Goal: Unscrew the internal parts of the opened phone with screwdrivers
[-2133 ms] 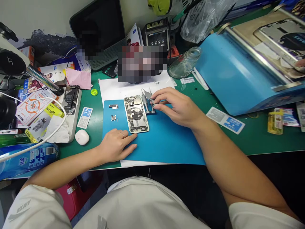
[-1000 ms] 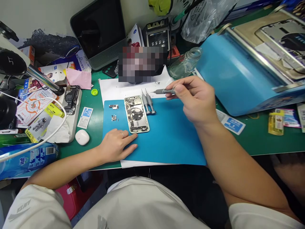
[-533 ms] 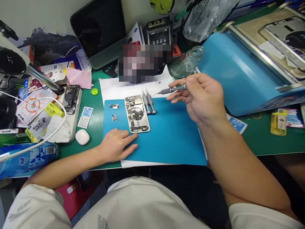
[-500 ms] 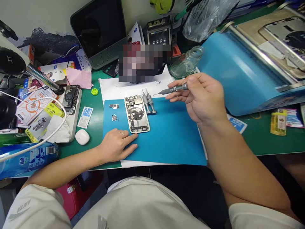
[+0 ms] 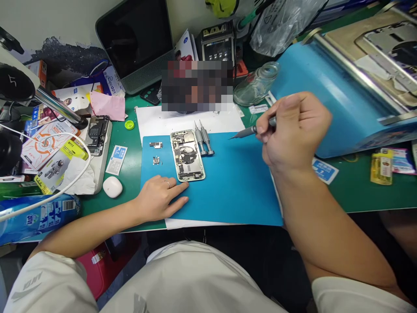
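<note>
An opened smartphone (image 5: 195, 167) with its inner parts showing lies on a blue mat (image 5: 228, 191). My left hand (image 5: 159, 198) rests flat on the mat with its fingers stretched out, the index fingertip at the phone's lower edge. Raised over the mat's right side, my right hand (image 5: 295, 132) is closed around a grey precision screwdriver (image 5: 249, 131), whose thin tip points left. Two more grey screwdrivers (image 5: 203, 139) lie side by side along the phone's right edge. Left of the phone are a small metal plate (image 5: 155, 144) and a cluster of tiny parts (image 5: 157, 161).
A white earbud case (image 5: 112, 187) and a green cap (image 5: 129, 125) sit left of the mat. Behind it stand a glass jar (image 5: 256, 87) and a dark-screened device (image 5: 135, 41). A large blue-sided machine (image 5: 312, 100) occupies the right. Boxes crowd the left.
My right hand has moved right and turned, its fingers now curled more tightly around the screwdriver. The tip has shifted right and slightly down. My left hand and the phone have stayed put.
</note>
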`<state>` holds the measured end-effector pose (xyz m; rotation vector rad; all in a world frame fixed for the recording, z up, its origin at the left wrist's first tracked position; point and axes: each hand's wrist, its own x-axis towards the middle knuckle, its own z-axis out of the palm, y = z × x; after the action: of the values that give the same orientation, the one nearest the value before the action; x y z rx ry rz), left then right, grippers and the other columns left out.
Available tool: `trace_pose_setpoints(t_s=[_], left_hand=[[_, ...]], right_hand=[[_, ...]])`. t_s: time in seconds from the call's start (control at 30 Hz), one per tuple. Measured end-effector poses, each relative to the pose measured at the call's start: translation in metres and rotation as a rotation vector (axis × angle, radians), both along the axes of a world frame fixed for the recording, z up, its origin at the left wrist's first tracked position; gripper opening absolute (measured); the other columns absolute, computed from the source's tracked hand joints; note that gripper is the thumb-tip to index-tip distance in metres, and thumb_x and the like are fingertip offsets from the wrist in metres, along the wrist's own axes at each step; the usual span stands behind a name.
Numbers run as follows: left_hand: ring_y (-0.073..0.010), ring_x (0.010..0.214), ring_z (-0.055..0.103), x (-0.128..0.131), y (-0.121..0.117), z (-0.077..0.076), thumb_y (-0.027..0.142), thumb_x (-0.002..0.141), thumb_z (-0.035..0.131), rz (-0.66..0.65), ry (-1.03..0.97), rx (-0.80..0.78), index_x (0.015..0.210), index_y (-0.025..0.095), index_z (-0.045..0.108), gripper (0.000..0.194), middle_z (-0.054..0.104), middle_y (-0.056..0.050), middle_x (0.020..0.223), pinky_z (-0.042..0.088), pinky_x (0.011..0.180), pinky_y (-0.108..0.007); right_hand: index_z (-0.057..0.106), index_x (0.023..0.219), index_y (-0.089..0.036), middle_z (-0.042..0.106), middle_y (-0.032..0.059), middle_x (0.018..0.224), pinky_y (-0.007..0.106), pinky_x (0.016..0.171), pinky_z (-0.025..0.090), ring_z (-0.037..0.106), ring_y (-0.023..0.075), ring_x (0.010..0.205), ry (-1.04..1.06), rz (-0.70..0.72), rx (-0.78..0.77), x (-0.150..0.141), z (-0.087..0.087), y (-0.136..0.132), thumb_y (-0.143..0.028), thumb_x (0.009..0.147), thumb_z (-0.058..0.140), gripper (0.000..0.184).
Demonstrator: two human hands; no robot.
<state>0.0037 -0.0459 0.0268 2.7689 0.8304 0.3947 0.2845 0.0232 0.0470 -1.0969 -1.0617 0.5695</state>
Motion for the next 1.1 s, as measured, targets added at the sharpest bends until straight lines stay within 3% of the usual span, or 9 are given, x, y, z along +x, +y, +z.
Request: trace_pose_setpoints(t_s=[0.1,0.3,0.47,0.57,0.67,0.77,0.9,1.1], left_hand=[[-0.0173,0.07,0.064,0.0,0.0,0.0,0.042,0.106,0.043,0.005,0.013,-0.006,0.123,0.015,0.064,0.039,0.067,-0.004,0.08,0.042,0.063,-0.032],[-0.017,0.069,0.064,0.0,0.0,0.0,0.043,0.106,0.042,0.006,0.014,0.004,0.122,0.015,0.065,0.039,0.066,-0.004,0.08,0.041,0.062,-0.032],[-0.0173,0.069,0.064,0.0,-0.001,0.0,0.042,0.106,0.042,0.003,0.014,0.001,0.123,0.015,0.064,0.039,0.066,-0.004,0.08,0.041,0.063,-0.032],[-0.0175,0.07,0.064,0.0,-0.001,-0.001,0.043,0.106,0.042,0.007,0.03,-0.009,0.123,0.016,0.064,0.04,0.066,-0.004,0.08,0.042,0.063,-0.032],[-0.0176,0.07,0.064,0.0,-0.001,-0.001,0.043,0.106,0.042,0.006,0.028,-0.012,0.123,0.015,0.065,0.04,0.066,-0.005,0.08,0.042,0.063,-0.031],[-0.0175,0.069,0.063,0.0,-0.001,-0.001,0.043,0.106,0.042,0.007,0.013,-0.002,0.122,0.015,0.065,0.04,0.066,-0.005,0.079,0.041,0.063,-0.031],[-0.0176,0.068,0.063,0.0,0.0,-0.001,0.041,0.105,0.044,-0.001,-0.014,0.014,0.121,0.014,0.066,0.038,0.065,-0.003,0.079,0.041,0.062,-0.033],[-0.0176,0.069,0.062,0.0,-0.001,0.0,0.042,0.106,0.043,0.0,0.006,0.007,0.122,0.014,0.065,0.039,0.065,-0.003,0.079,0.041,0.063,-0.033]], right_hand=[[0.055,0.065,-0.024,0.042,-0.0043,0.049,0.027,0.035,0.024,0.042,0.0113,0.039,-0.021,-0.031,0.04,0.0,0.001,0.0,-0.072,0.081,0.066,0.052],[0.063,0.075,-0.023,0.051,-0.0029,0.052,0.028,0.042,0.03,0.047,0.0121,0.044,-0.124,0.036,-0.051,0.003,-0.006,-0.002,-0.069,0.086,0.062,0.048],[0.065,0.079,-0.023,0.061,0.002,0.065,0.033,0.058,0.042,0.057,0.0167,0.058,-0.471,-0.009,-0.023,0.005,-0.012,-0.005,-0.055,0.094,0.059,0.036],[0.068,0.095,-0.025,0.069,0.0021,0.08,0.032,0.057,0.044,0.056,0.0155,0.058,-0.678,0.004,-0.084,0.006,-0.014,-0.005,-0.041,0.092,0.064,0.017],[0.063,0.119,-0.031,0.071,-0.0011,0.085,0.032,0.055,0.047,0.055,0.0154,0.053,-0.766,0.039,-0.118,0.005,-0.016,-0.006,-0.032,0.087,0.066,0.032],[0.058,0.129,-0.034,0.073,-0.0019,0.086,0.036,0.057,0.051,0.063,0.0204,0.059,-0.808,0.039,-0.077,0.003,-0.019,-0.008,-0.029,0.087,0.062,0.042],[0.058,0.128,-0.037,0.073,-0.0009,0.089,0.037,0.061,0.055,0.064,0.0209,0.062,-0.726,0.011,-0.038,0.0,-0.02,-0.012,-0.032,0.089,0.063,0.039],[0.059,0.123,-0.029,0.073,0.0024,0.09,0.035,0.063,0.055,0.066,0.0204,0.065,-0.732,0.066,-0.064,-0.002,-0.024,-0.009,-0.03,0.089,0.063,0.034]])
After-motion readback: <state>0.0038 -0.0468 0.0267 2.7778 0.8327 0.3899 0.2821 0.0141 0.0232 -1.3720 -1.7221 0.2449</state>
